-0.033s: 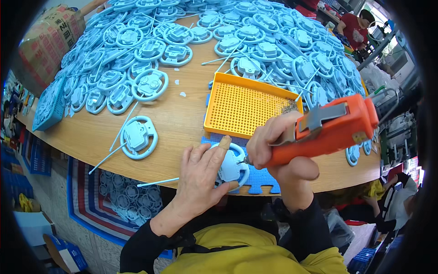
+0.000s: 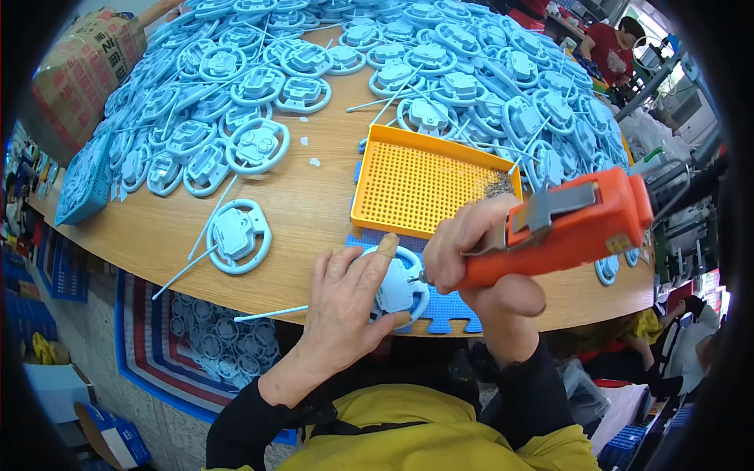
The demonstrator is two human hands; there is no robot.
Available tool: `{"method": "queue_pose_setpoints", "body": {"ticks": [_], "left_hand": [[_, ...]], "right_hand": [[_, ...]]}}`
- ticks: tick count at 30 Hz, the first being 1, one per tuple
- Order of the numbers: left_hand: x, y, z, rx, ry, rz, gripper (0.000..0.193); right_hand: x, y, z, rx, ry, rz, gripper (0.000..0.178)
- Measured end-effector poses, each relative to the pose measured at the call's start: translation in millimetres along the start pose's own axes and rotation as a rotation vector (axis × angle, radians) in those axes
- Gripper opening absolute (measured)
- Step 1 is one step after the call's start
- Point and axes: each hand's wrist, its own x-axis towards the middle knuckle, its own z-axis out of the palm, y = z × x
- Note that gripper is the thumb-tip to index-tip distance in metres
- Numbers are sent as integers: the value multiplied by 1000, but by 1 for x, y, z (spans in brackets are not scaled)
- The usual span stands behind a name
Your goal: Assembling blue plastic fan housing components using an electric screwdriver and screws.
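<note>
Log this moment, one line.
left hand: spread on blue wheel; right hand: gripping orange power screwdriver, bit at wheel; yellow tray: beyond wheel

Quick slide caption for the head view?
Left hand on a blue toy wheel over a blue mat, right hand holding an orange power tool against it.

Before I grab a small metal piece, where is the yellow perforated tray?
In the head view, the yellow perforated tray lies just right of centre on the wooden table, between the light-blue steering wheel pile and the right hand.
</note>
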Motion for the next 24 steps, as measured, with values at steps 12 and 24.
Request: {"method": "queue_pose_setpoints", "body": {"ticks": [12, 24], "left_hand": [[2, -2, -14, 57, -34, 9, 92], [-72, -66, -128, 392, -105, -224, 76]], "right_hand": [[4, 12, 11, 72, 82, 51, 74], [4, -12, -30, 66, 161, -256, 72]]}}
